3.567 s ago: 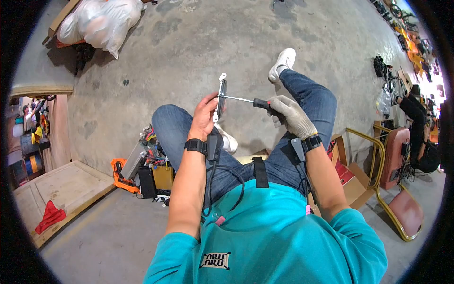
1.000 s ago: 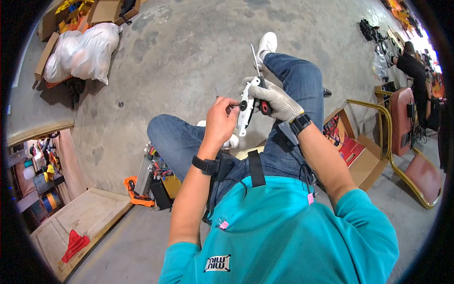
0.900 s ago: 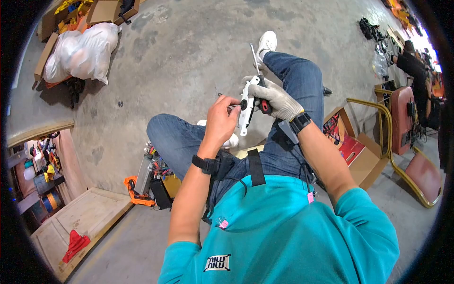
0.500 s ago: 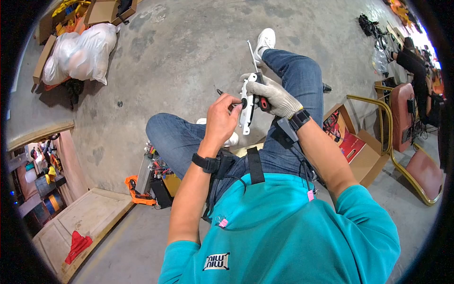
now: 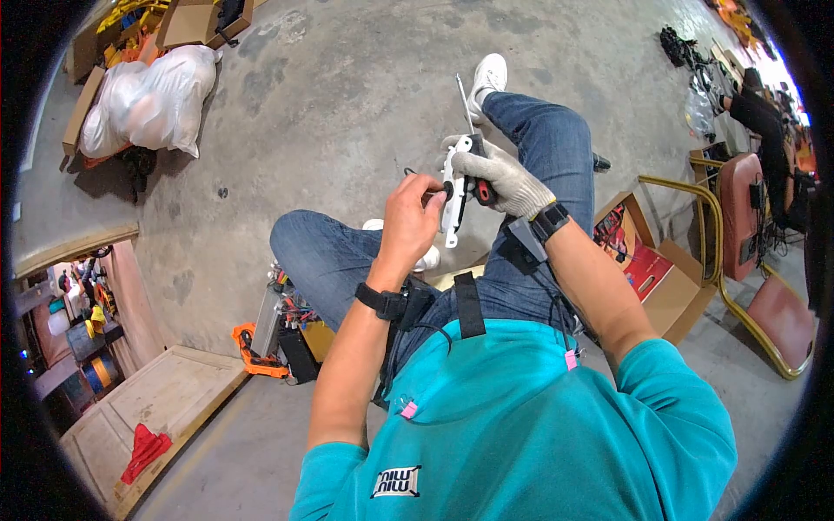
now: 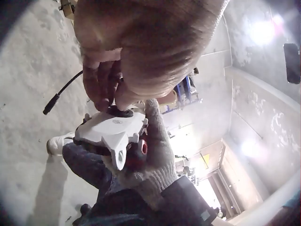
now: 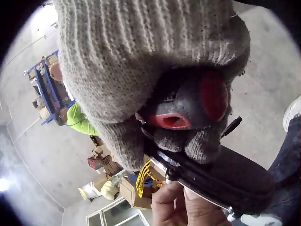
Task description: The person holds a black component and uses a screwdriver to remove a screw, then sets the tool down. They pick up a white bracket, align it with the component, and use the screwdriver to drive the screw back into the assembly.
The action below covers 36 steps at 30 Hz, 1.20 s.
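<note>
My gloved right hand [image 5: 514, 180] holds a white bracket [image 5: 452, 227] upright over the lap. The same hand grips a screwdriver [image 5: 486, 193] by its black and red handle, the shaft pointing away from me. In the right wrist view the bracket's back carries a long black rounded part [image 7: 240, 174], under the gloved fingers. My bare left hand [image 5: 407, 217] pinches a round black rubber piece [image 6: 121, 112] on the bracket's white face. A black cable [image 6: 63, 90] with a connector at its end sticks out past the left fingers.
A white plastic bag [image 5: 155, 100] and cardboard boxes lie on the concrete floor at upper left. An orange tool [image 5: 252, 356] sits by the left knee. An open box [image 5: 673, 295] and a gold-framed chair [image 5: 777, 317] stand at right. A wooden panel [image 5: 187, 382] lies lower left.
Earlier the left hand held the bracket with the screwdriver's tip against it. Now the right hand holds both, and the left fingers are on the black piece. Over the last second the cable end shifts slightly.
</note>
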Available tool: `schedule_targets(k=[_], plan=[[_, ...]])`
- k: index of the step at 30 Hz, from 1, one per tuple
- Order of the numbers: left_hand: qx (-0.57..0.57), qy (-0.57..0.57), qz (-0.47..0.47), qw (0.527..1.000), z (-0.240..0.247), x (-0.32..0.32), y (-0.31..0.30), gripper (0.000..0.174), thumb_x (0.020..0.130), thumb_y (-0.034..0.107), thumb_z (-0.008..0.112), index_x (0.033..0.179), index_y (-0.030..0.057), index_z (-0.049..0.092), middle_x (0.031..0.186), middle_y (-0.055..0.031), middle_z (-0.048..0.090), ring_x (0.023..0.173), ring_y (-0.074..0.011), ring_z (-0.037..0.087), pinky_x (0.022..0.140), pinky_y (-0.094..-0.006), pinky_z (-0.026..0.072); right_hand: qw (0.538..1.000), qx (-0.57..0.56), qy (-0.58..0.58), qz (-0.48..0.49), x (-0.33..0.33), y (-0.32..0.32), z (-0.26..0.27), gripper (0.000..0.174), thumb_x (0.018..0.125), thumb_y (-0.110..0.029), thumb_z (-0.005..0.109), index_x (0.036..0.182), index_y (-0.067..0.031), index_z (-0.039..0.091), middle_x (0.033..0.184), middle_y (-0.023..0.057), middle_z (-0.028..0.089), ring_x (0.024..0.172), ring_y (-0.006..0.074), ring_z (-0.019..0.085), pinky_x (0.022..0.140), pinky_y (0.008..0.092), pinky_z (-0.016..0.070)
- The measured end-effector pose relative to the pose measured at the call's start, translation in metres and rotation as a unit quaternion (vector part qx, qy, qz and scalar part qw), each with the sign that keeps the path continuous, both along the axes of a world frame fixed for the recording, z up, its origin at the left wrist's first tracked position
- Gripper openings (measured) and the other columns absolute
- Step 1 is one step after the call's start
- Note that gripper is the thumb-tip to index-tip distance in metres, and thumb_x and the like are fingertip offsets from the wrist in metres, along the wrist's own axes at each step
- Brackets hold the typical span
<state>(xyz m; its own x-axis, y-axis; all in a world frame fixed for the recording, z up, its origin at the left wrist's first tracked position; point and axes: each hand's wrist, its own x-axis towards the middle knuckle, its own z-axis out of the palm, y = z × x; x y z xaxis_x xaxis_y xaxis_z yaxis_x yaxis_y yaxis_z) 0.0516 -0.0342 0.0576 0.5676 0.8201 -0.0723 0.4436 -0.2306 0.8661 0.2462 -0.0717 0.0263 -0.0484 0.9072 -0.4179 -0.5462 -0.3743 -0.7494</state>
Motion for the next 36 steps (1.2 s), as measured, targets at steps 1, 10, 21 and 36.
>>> schedule_targets(k=[1,10,21,36], plan=[[-0.018,-0.011,0.017,1.000,0.000,0.002,-0.001,0.011,0.088,0.003,0.067,0.096,-0.0036,0.066,0.091,-0.0121,0.066,0.078,-0.0218,0.065,0.071,-0.0317,0.0509,1.000,0.000,0.000,0.000,0.000,0.000,0.001,0.051,0.090,-0.025,0.075,0.130,-0.0007,0.054,0.105,0.0056,0.065,0.091,0.0118,0.064,0.079,0.0268,0.0541],[-0.029,0.000,0.015,0.999,0.004,0.001,0.001,0.015,0.088,0.003,0.067,0.101,-0.0042,0.067,0.092,-0.0127,0.067,0.080,-0.0216,0.067,0.074,-0.0315,0.0524,1.000,-0.002,0.005,0.011,0.001,0.001,0.000,0.053,0.092,-0.018,0.070,0.136,0.0010,0.048,0.106,0.0043,0.063,0.094,0.0115,0.062,0.083,0.0267,0.0539],[0.046,-0.045,-0.056,0.996,0.005,-0.003,0.007,0.015,0.084,0.000,0.070,0.098,-0.0028,0.067,0.093,-0.0138,0.066,0.085,-0.0296,0.066,0.078,-0.0340,0.0514,1.000,0.004,0.025,0.009,0.002,0.000,0.002,0.048,0.093,-0.024,0.072,0.131,-0.0005,0.054,0.105,0.0068,0.067,0.093,0.0135,0.066,0.080,0.0270,0.0552],[0.038,0.005,-0.064,0.997,0.013,0.001,0.009,0.009,0.083,-0.001,0.070,0.090,-0.0035,0.066,0.087,-0.0143,0.063,0.075,-0.0302,0.062,0.067,-0.0375,0.0483,1.000,0.009,0.007,0.021,0.003,0.002,0.005,0.047,0.093,-0.018,0.069,0.133,-0.0007,0.053,0.105,0.0019,0.064,0.095,0.0102,0.061,0.087,0.0262,0.0504]])
